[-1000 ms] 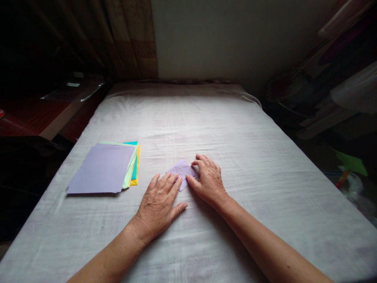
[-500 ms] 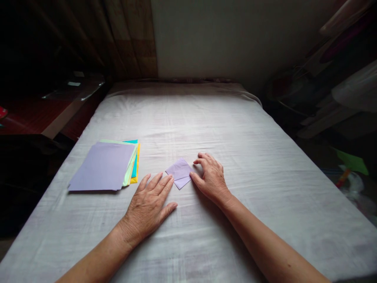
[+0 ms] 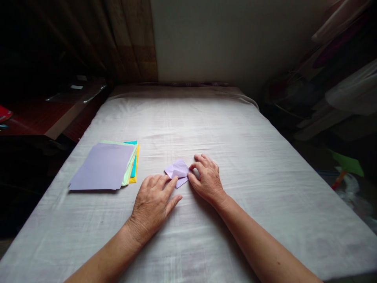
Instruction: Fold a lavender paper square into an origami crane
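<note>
Left hand (image 3: 153, 201): wide grip, touching folded purple paper (image 3: 178, 166). Right hand (image 3: 207, 177): narrow grip at paper's corner, cannot tell if pinched.

1. Left hand (image 3: 153, 202): palm down, index finger reaching forward, other fingers bent; thumb (image 3: 174, 201) spread wide to the right.
2. Right hand (image 3: 207, 177): palm down, fingers curled, thumb and index tips close together.
3. Hands near each other, not touching; right slightly farther forward.
4. Left forearm (image 3: 107, 251): bare, angled up-right.
5. Right forearm (image 3: 259, 236): bare, angled up-left.
</note>
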`<state>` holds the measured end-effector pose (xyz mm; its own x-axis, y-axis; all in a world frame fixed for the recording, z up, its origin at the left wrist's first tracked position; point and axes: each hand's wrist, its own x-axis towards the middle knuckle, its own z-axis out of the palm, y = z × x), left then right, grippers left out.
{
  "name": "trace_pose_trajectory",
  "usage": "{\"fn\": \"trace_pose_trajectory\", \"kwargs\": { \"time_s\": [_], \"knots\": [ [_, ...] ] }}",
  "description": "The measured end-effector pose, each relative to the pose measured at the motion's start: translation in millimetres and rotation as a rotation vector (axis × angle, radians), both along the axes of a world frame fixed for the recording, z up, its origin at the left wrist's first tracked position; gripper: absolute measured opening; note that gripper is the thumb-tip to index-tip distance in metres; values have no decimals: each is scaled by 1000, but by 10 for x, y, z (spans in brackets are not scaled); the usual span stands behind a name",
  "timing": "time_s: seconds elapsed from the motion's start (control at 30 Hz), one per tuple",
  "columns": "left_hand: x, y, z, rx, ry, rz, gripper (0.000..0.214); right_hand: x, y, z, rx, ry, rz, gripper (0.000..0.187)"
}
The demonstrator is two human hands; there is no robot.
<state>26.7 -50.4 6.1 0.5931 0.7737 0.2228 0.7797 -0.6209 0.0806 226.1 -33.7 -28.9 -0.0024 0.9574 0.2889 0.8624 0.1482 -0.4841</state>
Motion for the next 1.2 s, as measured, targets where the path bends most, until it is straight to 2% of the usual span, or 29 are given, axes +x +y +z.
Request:
{"fn": "trace_pose_trajectory", "kwargs": {
  "time_s": [0.1,0.3,0.4,0.47,0.6,0.73,0.83,0.97,1.2],
  "knots": [
    [36,20,-22,-1,15,18,44,18,-20,4,19,16,12,8],
    [16,147,-67,25,-5,-1,41,119,22,6,73,99,36,16],
    [-25,252,-91,51,-7,-47,39,143,119,29,65,68,105,46],
    [-58,336,-107,72,-3,-86,38,139,182,47,30,31,158,55],
    [-121,507,-131,52,2,-138,37,103,186,75,-36,54,202,52],
    [-156,588,-123,10,-6,-122,35,53,15,102,-49,138,238,54],
    [-157,551,-97,49,-17,-94,33,24,-82,113,-36,158,283,48],
    [-136,431,-60,96,-27,-115,29,29,-51,104,-16,146,270,37],
    [-123,353,-110,132,-68,-120,23,39,3,75,-16,116,295,42]
  ]
}}
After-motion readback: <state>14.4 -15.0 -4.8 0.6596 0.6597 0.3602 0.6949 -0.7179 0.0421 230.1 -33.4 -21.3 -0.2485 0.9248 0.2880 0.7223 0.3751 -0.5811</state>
